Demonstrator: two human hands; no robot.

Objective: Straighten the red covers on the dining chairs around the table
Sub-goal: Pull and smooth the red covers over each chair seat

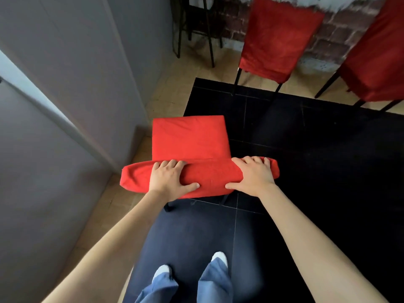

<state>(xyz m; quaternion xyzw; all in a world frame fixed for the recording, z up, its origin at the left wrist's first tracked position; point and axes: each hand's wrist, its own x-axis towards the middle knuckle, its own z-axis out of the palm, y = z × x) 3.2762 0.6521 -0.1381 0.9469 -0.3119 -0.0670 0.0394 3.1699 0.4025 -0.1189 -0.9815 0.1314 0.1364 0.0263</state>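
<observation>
A dining chair in a bright red cover [190, 138] stands right in front of me, seen from above and behind. Its seat faces away and its covered backrest top [209, 176] runs across the view. My left hand [170, 179] grips the backrest top left of the middle, fingers over the far side and thumb on the near side. My right hand [251, 174] grips it toward the right end in the same way. Two more red-covered chairs, one [277, 38] at the top middle and one [378, 57] at the top right, stand by the table.
A grey wall and door frame [65, 106] close in on the left. A black rug [306, 149] covers the floor under the chairs, with beige tiles [166, 92] beyond. Black metal legs [207, 29] stand at the top, beside a brick-patterned cloth [334, 33]. My feet [190, 267] are below.
</observation>
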